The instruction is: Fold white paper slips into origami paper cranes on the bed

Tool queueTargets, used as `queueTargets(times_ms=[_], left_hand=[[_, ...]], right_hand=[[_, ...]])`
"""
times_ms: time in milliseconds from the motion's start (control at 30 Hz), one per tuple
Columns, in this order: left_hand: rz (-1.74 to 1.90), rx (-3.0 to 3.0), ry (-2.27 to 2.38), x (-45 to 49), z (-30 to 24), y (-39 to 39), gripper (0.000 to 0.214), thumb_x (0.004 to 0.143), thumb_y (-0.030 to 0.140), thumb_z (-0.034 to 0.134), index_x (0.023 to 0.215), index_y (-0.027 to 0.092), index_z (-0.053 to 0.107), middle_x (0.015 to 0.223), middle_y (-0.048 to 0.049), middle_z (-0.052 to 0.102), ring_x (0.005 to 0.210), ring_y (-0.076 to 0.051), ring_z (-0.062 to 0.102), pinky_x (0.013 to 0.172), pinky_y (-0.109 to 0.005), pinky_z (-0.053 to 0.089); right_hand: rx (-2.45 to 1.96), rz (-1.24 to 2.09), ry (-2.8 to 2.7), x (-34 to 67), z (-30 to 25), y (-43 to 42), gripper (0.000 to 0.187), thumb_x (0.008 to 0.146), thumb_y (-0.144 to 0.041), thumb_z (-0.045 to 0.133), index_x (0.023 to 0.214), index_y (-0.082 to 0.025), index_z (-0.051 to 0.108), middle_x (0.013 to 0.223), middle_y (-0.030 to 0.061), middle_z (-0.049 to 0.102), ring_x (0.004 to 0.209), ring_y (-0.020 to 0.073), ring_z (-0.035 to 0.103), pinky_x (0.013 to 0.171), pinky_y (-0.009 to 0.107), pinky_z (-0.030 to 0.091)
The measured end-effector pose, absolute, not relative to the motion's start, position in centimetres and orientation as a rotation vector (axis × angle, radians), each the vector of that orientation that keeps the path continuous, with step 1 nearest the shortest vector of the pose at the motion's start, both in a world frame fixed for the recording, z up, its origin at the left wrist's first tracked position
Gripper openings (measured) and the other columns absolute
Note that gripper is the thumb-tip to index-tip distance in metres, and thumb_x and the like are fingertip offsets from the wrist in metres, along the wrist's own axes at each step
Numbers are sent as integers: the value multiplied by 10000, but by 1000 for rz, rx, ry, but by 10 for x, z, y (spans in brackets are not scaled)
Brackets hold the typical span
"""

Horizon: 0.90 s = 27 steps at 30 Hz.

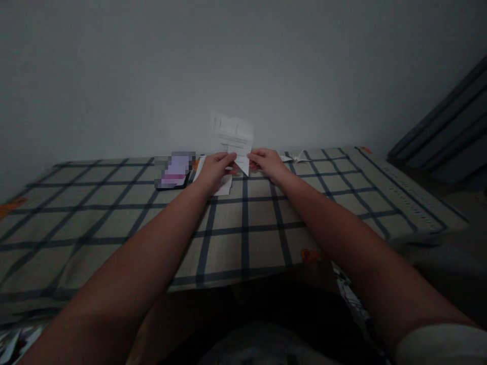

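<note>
Both of my hands hold one white sheet of paper (233, 138) upright above a surface covered with a checked cloth (243, 218). My left hand (215, 169) pinches its lower left part. My right hand (267, 162) pinches the lower right. The sheet is partly folded, with a point hanging down between my hands. Faint grey print shows on it. Another white paper (223, 188) lies flat on the cloth under my left hand.
A phone (174, 171) with a lit screen lies on the cloth left of my hands. A small folded white paper figure (297, 157) sits at the back right. A plain wall rises behind. Dark slatted furniture (449, 137) stands at the right.
</note>
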<state>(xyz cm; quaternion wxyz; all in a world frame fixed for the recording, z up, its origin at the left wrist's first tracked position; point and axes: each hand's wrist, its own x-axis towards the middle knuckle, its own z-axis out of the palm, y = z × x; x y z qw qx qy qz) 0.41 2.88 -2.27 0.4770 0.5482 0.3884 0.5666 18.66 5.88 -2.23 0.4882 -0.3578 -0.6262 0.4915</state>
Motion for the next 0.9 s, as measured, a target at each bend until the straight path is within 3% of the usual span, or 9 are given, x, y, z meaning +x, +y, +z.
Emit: queueTargets(times_ms=[200,500,767,900], left_hand=[[1440,1304,926,2,-24,33,309,710,429,787,789,141,708,786,-53,704,655,-113,623,654,-233,535],[1520,1218,916,2,-25,34,309,770,411,709,911,136,720,1011,-113,727,851,-175,681,709,-275,561],[1253,1300,989,6,-22,26,284,732,390,776,685,132,670,672,-58,675,598,-115,622,590,-217,515],[1251,1285,1016,9,-22,24,291,753,393,770,693,129,662,656,-64,676,579,-112,620,595,-222,511]], right_hand=[[-864,1161,-1564,187,-19,55,146,855,-233,641,729,-159,636,668,-9,633,592,76,574,585,197,467],[-877,1198,-1553,185,-19,55,94,851,-210,644,767,-168,651,671,-13,643,583,80,582,577,199,479],[-839,1152,-1544,188,-21,57,124,838,-240,651,738,-167,640,643,-20,617,577,78,568,590,202,472],[-862,1131,-1551,187,-20,55,120,840,-253,649,753,-171,642,659,-17,621,603,82,568,611,202,475]])
